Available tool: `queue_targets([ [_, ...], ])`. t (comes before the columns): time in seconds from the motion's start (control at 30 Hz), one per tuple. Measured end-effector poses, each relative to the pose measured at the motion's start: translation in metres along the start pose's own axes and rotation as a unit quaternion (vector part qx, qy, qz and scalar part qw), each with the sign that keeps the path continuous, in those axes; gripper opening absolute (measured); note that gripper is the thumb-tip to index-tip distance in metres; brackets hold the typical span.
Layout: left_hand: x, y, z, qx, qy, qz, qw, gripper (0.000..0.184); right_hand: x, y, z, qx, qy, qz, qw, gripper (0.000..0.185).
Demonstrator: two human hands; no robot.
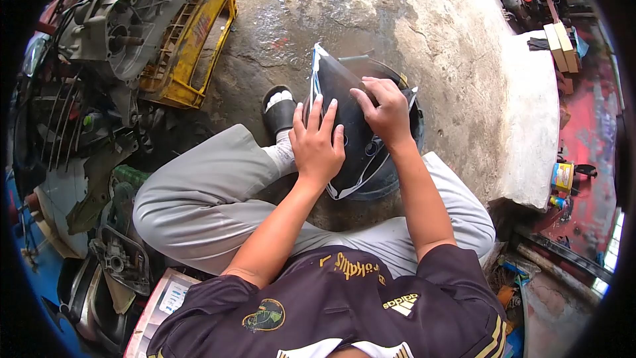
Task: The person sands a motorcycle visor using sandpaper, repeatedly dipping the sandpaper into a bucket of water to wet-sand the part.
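Observation:
A black glossy panel [361, 139] with white edges, its exact kind unclear, rests tilted over a round dark tub [414, 122] between my knees. My left hand [318, 139] lies on the panel's left side, fingers spread and pointing away from me. Over the panel's upper right part is my right hand [384, 109], its fingers bent and thumb drawn toward them. Whatever sits in that pinch is too small or hidden to name. A brownish, see-through smear beside the right fingertips may be film or blur.
On the left stand a yellow crate [192, 46], a grey metal engine casing [126, 36] and a carburetor [116, 262]. My sandalled foot [280, 109] is beside the panel. A white concrete ledge [530, 119] runs along the right, with a small tin [562, 177] beyond it. The concrete floor [450, 40] looks wet in patches.

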State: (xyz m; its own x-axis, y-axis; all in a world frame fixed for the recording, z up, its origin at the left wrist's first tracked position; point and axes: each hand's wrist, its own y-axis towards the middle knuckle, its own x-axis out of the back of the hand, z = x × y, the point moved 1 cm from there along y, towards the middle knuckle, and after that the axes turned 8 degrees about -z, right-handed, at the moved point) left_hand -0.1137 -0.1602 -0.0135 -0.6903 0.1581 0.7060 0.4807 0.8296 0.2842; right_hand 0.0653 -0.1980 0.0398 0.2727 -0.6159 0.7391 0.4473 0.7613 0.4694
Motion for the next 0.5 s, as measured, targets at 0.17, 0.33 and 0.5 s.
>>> queue_targets([
  [0.17,0.001,0.0,0.001,-0.003,-0.008,0.002,1.0,0.052,0.0,-0.007,-0.001,0.003,-0.015,-0.017,1.0,0.017],
  [0.33,0.0,-0.001,0.001,-0.004,-0.011,-0.005,1.0,0.052,0.009,-0.024,-0.005,0.015,-0.053,-0.055,0.997,0.025],
  [0.5,-0.002,-0.001,0.002,-0.009,-0.008,-0.007,1.0,0.052,0.012,-0.02,-0.005,0.014,-0.034,-0.039,0.999,0.027],
])
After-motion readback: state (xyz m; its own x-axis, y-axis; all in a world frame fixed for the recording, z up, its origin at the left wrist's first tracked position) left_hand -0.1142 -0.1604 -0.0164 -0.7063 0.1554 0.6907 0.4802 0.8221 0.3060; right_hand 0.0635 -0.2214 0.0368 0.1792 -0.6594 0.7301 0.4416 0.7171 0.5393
